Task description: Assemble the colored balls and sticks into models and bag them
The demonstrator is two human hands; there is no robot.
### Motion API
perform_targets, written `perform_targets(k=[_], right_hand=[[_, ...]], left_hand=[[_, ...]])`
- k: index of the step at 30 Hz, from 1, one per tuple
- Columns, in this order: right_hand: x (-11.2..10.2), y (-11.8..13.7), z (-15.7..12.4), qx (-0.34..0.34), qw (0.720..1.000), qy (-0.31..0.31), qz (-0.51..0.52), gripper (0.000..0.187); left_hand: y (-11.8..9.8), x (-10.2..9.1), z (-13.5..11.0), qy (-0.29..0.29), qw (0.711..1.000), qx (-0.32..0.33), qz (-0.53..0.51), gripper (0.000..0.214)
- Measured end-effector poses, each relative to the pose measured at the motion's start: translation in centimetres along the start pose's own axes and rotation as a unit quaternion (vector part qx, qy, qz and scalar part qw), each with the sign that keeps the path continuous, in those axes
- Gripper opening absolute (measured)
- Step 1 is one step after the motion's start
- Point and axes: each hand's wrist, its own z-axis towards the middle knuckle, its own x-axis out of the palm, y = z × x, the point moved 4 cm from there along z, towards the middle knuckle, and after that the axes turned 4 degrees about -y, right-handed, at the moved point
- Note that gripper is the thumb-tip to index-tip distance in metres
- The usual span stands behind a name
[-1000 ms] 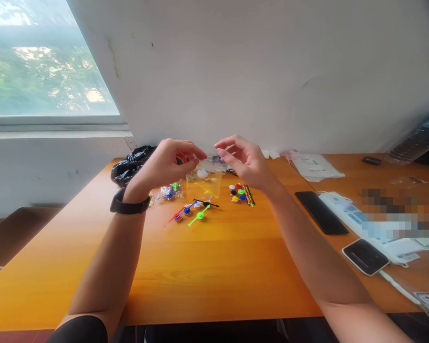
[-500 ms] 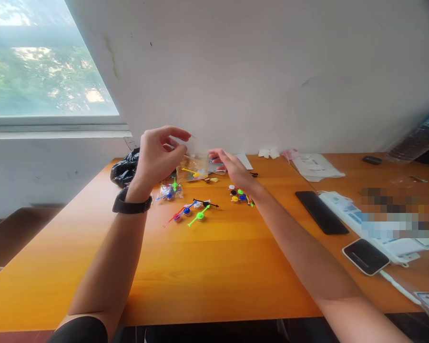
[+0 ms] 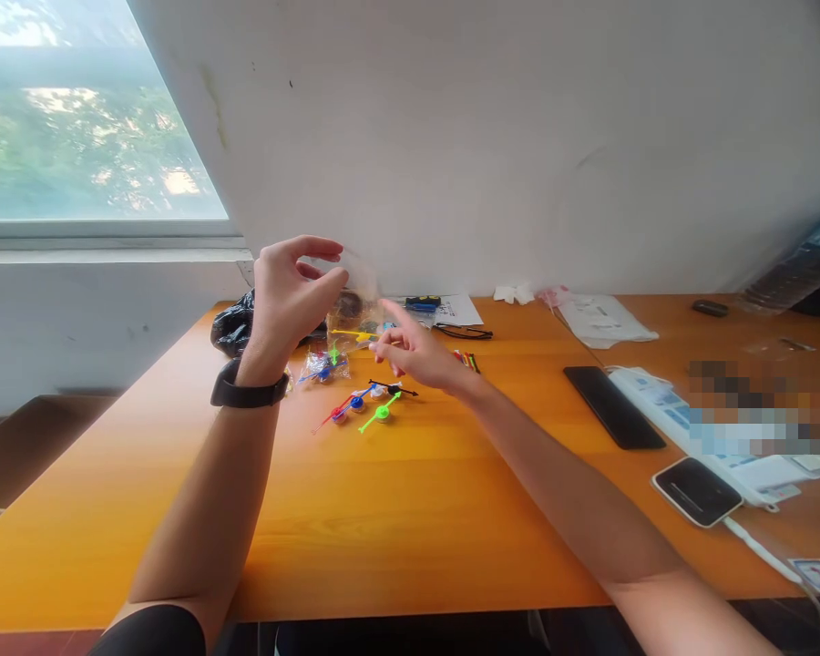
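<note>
A clear plastic bag (image 3: pixel 351 314) hangs over the far middle of the table, its top edge between the thumb and fingers of my left hand (image 3: pixel 292 293). A yellow arrow spinner (image 3: pixel 356 335) shows at its lower part. Close to the bag's right side is my right hand (image 3: pixel 420 353), with the index finger stretched out and the other fingers loosely bent. I see nothing held in it. Nearer on the table lie arrow spinners: a green one (image 3: pixel 382 413), a blue one (image 3: pixel 356 403), a red one (image 3: pixel 338 415) and a black one (image 3: pixel 392 389).
A small clear packet (image 3: pixel 324 366) holds blue and green spinners. Behind it sits a black plastic bag (image 3: pixel 233 325). Coloured arrows (image 3: pixel 467 361) and glasses (image 3: pixel 463 332) lie behind my right hand. Farther right are a black phone (image 3: pixel 613 406), a white power strip (image 3: pixel 690 437) and a charging device (image 3: pixel 697 492).
My left hand has shifted slightly left with the clear bag. My right hand has come nearer and left, now covering the round coloured pieces and uncovering the glasses.
</note>
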Motion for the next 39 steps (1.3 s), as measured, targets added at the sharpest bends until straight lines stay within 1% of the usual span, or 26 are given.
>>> perform_targets(k=[2, 5, 6, 8, 9, 10, 11, 12, 14, 15, 16, 18, 20, 23, 28, 32, 35, 38, 39], right_hand=[[0.0, 0.3, -0.1, -0.009, 1.0, -0.025, -0.003, 0.084], [-0.1, 0.5, -0.1, 0.004, 0.999, 0.02, -0.031, 0.071], [-0.4, 0.7, -0.1, -0.002, 0.999, 0.012, -0.052, 0.065], [-1.4, 1.1, -0.2, -0.033, 0.991, -0.049, -0.121, 0.048], [-1.7, 1.3, -0.3, -0.048, 0.983, -0.063, -0.166, 0.038], [-1.7, 1.4, -0.5, -0.057, 0.975, -0.044, -0.21, 0.029], [-1.4, 1.3, -0.6, -0.059, 0.966, 0.005, -0.25, 0.023], [-0.9, 1.1, -0.9, -0.059, 0.955, 0.071, -0.281, 0.02], [0.5, 0.4, -1.5, -0.06, 0.925, 0.197, -0.319, 0.019], [1.1, 0.0, -1.8, -0.062, 0.91, 0.238, -0.334, 0.021], [1.7, -0.4, -2.0, -0.064, 0.896, 0.263, -0.351, 0.022], [2.6, -1.4, -2.0, -0.066, 0.875, 0.282, -0.388, 0.024], [3.0, -2.3, -1.9, -0.061, 0.86, 0.28, -0.422, 0.022], [3.1, -3.4, -1.9, -0.056, 0.851, 0.269, -0.447, 0.018], [3.2, -3.7, -2.0, -0.071, 0.855, 0.253, -0.447, 0.013], [3.1, -2.4, -2.0, -0.068, 0.869, 0.263, -0.414, 0.008], [1.7, -0.1, -2.1, -0.058, 0.893, 0.258, -0.363, 0.009], [-0.6, 2.8, -2.3, -0.062, 0.935, 0.215, -0.275, 0.015], [-1.5, 3.8, -2.4, -0.063, 0.95, 0.191, -0.238, 0.017]], left_hand=[[0.0, 0.0, 0.0, 0.0, 1.0, -0.003, 0.004, 0.036], [0.2, 0.1, 0.1, 0.002, 1.0, -0.003, 0.009, 0.036], [0.2, 0.1, 0.1, 0.001, 1.0, -0.003, 0.011, 0.035], [0.3, 0.0, 0.2, -0.002, 1.0, 0.0, 0.016, 0.034], [0.4, 0.0, 0.2, -0.003, 1.0, 0.001, 0.019, 0.032], [0.4, -0.1, 0.2, -0.002, 1.0, 0.003, 0.022, 0.031], [0.5, -0.1, 0.2, 0.0, 1.0, 0.003, 0.026, 0.03], [0.6, -0.2, 0.2, 0.005, 1.0, 0.002, 0.031, 0.028], [0.8, -0.1, 0.2, 0.023, 0.999, -0.006, 0.043, 0.024], [0.9, -0.1, 0.2, 0.037, 0.998, -0.011, 0.05, 0.021], [1.0, 0.0, 0.1, 0.052, 0.997, -0.014, 0.058, 0.019], [1.0, 0.3, 0.1, 0.078, 0.995, -0.018, 0.063, 0.016], [1.0, 0.5, 0.0, 0.095, 0.994, -0.019, 0.057, 0.019], [1.0, 0.8, -0.1, 0.107, 0.993, -0.022, 0.047, 0.026], [1.2, 1.0, -0.1, 0.102, 0.994, -0.016, 0.043, 0.028], [1.4, 0.9, 0.1, 0.093, 0.995, -0.004, 0.033, 0.024], [1.4, 0.7, 0.1, 0.098, 0.995, 0.01, 0.035, 0.026], [0.9, 0.6, 0.1, 0.113, 0.993, 0.028, 0.022, 0.025], [0.7, 0.6, 0.0, 0.122, 0.992, 0.033, 0.017, 0.026]])
